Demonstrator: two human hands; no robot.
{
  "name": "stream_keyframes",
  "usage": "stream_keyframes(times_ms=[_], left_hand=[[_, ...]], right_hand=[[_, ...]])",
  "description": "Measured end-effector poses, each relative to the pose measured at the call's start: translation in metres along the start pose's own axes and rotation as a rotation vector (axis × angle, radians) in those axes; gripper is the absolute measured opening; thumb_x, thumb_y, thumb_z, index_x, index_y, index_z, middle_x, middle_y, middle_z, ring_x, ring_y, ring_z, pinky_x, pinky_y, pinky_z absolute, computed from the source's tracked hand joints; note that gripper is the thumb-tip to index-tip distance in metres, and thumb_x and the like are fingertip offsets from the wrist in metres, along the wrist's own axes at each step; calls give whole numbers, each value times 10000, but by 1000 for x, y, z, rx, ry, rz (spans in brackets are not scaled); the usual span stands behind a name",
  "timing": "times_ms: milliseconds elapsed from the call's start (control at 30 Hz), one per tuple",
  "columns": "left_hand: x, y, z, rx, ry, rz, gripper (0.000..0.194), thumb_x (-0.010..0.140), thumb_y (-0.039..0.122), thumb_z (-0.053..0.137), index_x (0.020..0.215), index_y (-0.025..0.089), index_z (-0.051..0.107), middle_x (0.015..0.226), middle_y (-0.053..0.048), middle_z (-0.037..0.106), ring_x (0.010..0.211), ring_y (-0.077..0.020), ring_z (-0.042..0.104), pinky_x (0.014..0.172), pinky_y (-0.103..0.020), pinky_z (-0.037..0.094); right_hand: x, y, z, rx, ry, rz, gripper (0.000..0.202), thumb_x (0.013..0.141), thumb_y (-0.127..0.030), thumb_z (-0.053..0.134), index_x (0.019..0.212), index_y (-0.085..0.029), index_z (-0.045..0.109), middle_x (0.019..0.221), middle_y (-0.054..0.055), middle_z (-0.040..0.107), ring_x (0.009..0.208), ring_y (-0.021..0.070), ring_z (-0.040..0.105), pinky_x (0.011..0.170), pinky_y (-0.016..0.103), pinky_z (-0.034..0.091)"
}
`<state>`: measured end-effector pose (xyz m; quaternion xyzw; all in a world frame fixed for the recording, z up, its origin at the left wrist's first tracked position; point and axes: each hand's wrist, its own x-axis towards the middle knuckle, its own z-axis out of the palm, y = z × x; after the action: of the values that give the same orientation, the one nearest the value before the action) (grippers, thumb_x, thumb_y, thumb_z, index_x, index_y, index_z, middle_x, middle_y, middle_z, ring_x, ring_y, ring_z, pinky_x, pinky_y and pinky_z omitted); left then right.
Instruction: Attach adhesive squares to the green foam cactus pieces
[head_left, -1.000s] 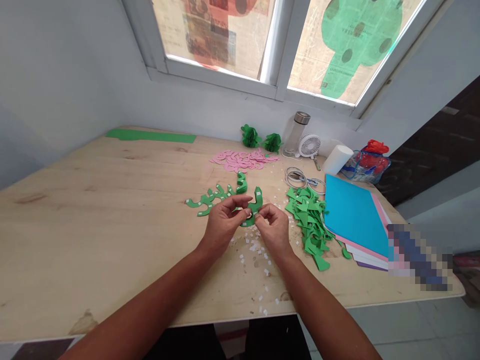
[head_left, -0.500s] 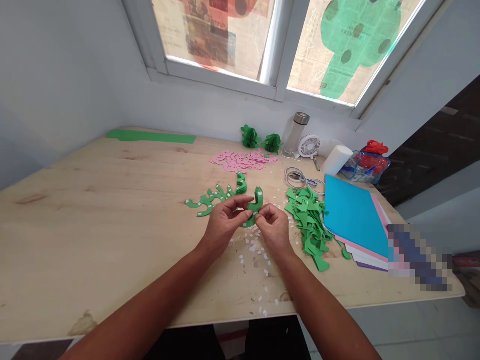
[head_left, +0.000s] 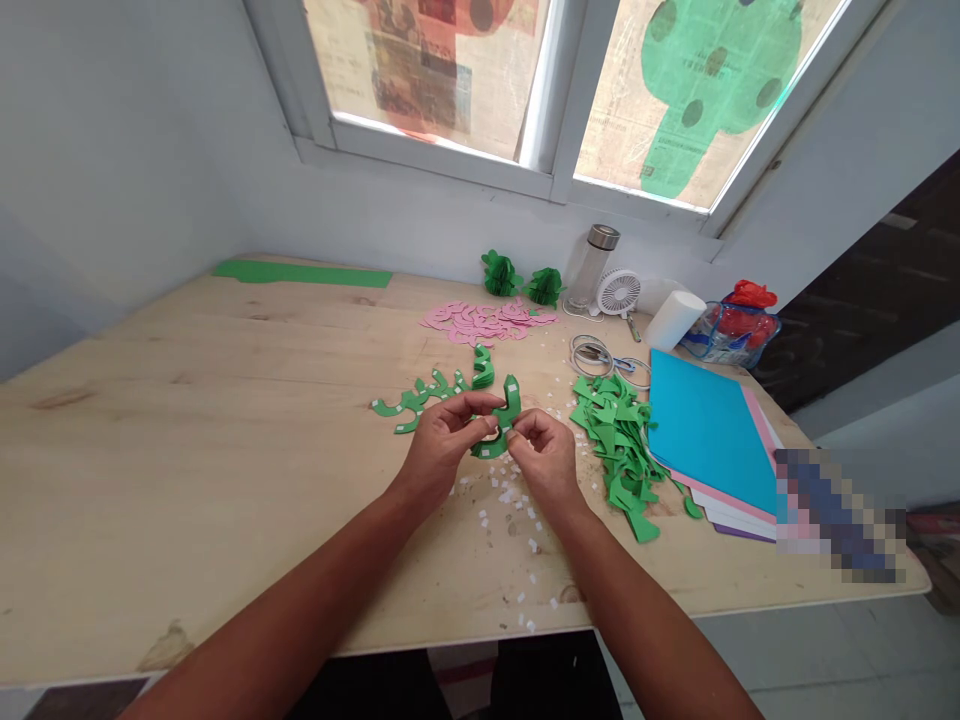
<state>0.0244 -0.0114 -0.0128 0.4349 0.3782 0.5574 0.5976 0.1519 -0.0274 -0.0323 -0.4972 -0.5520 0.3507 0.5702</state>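
Both hands meet over the table around a curved green paper piece (head_left: 510, 405) with small white squares on it. My left hand (head_left: 450, 435) pinches its left side between thumb and fingers. On the right edge, my right hand (head_left: 545, 450) is closed with thumb and fingertip on the piece. Left of the hands lie several curved green cutouts (head_left: 409, 402) with white squares, partly hidden by my left hand. A small green stack (head_left: 483, 368) sits just behind the hands. White paper bits (head_left: 506, 490) are scattered beneath and in front of them.
Green scraps (head_left: 619, 440) and blue sheets (head_left: 709, 425) lie to the right. Behind are pink cutouts (head_left: 487, 322), scissors (head_left: 626, 366), tape rings (head_left: 591, 356), a bottle (head_left: 590, 265), a fan (head_left: 619, 292) and a white roll (head_left: 675, 319). A green strip (head_left: 300, 273) lies back left.
The held green piece has shifted slightly left and turned, showing more of its lower curve. My left hand has moved slightly left with it; both hands keep their hold.
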Motion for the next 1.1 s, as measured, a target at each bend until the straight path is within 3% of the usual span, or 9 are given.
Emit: stream_keyframes(times_ms=[433, 600, 733, 1100], left_hand=[[5, -1, -2, -51, 66, 8, 152, 583, 211, 748, 718, 169, 692, 642, 14, 609, 575, -107, 529, 551, -224, 410], [3, 0, -2, -43, 46, 1, 149, 588, 202, 750, 719, 168, 689, 648, 18, 624, 582, -103, 540, 571, -220, 419], [2, -1, -2, 8, 25, -2, 164, 595, 221, 757, 728, 163, 680, 674, 4, 641, 614, -120, 559, 593, -233, 434], [-1, 1, 1, 76, 2, 38, 164, 602, 220, 745, 747, 161, 693, 746, -24, 661, 688, -149, 584, 626, -250, 458]], right_hand=[[-4, -4, -1, 59, -56, 37, 101, 749, -262, 567, 692, -181, 587, 677, 0, 599, 645, 136, 535, 641, 267, 431], [-1, -1, 0, 136, 28, 57, 135, 757, -274, 601, 858, -186, 605, 777, 12, 633, 689, 139, 571, 640, 258, 455], [0, 1, 1, 183, -23, 74, 245, 736, -245, 638, 973, -194, 601, 807, 14, 640, 701, 139, 584, 641, 256, 458], [3, 2, 5, 390, -61, 172, 301, 669, -262, 719, 941, -204, 605, 689, -18, 632, 665, 142, 585, 615, 247, 452]])
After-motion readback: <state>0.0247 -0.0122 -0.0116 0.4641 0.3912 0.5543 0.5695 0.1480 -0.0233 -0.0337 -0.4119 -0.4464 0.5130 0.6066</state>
